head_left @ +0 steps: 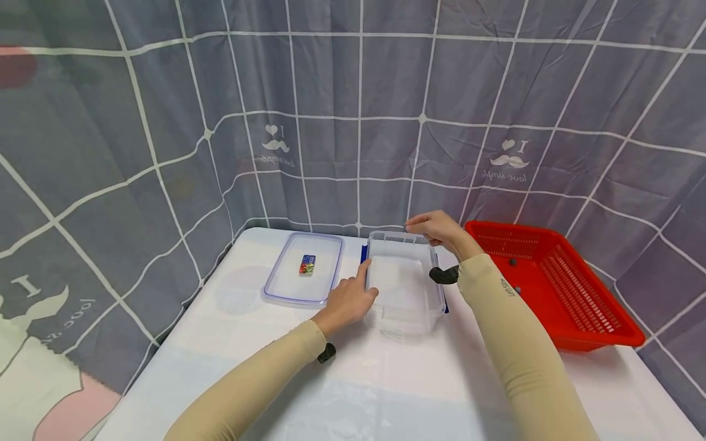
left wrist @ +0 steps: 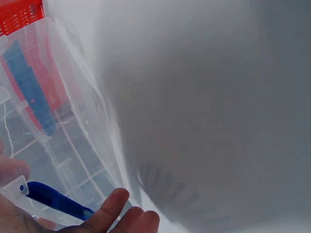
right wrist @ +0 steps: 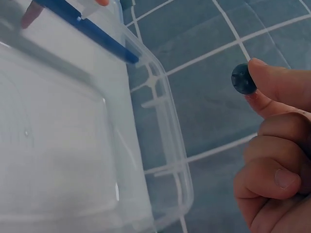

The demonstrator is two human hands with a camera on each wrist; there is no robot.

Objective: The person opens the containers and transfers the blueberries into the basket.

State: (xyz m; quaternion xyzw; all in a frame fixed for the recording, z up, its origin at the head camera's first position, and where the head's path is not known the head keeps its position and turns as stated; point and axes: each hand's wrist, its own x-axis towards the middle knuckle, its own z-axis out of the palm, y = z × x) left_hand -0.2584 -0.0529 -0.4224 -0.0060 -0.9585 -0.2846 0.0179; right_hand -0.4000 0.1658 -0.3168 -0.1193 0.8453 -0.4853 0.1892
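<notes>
A clear plastic food container (head_left: 401,288) with blue side latches stands uncovered on the table. My left hand (head_left: 347,298) grips its left wall, with the thumb over the rim and other fingers outside, beside a blue latch (left wrist: 58,201). My right hand (head_left: 441,231) is raised at the container's far right corner. Between its thumb and index finger it pinches a blueberry (right wrist: 243,79), dark and round with a star-shaped crown; the other fingers are curled in. In the right wrist view the berry shows beyond the container's rim (right wrist: 167,111).
To the left lies a clear lid (head_left: 284,283) with a bluish edge, a small colourful printed packet (head_left: 307,264) on it. A red plastic basket (head_left: 598,335) stands at the right, holding small dark berries (head_left: 513,262). Grey curtain (head_left: 353,147) hangs behind the table.
</notes>
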